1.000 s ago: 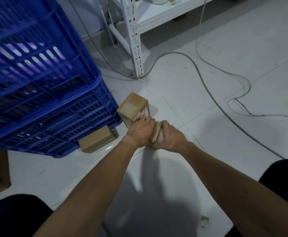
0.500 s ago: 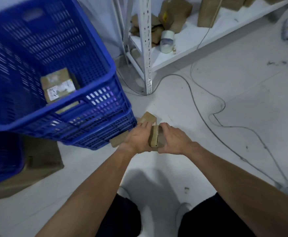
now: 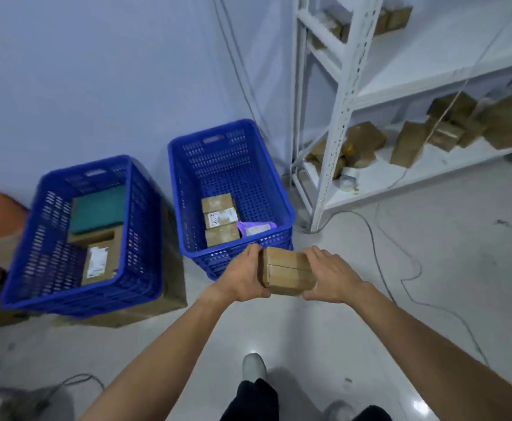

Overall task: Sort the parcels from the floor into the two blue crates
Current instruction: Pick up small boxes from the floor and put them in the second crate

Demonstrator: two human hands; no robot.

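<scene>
Both hands, left hand (image 3: pixel 242 276) and right hand (image 3: pixel 329 276), clamp cardboard parcel (image 3: pixel 288 273) mid-frame; better carry level over right blue crate (image 3: pixel 285 205) rim, lower in gently.

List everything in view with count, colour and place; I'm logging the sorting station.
crates: 2, blue, floor by the wall
held parcel: 1, brown, between both hands, in front of right crate
parcels in left crate: 1 green, 2 brown
parcels in right crate: 3 brown, 1 purple
shelf: 1, white, right
shelf boxes: several, brown, count unclear
tape roll: 1, white, bottom shelf
cables: grey, on floor
shoes: 2, light, bottom
left hand: grip on parcel
right hand: grip on parcel
</scene>
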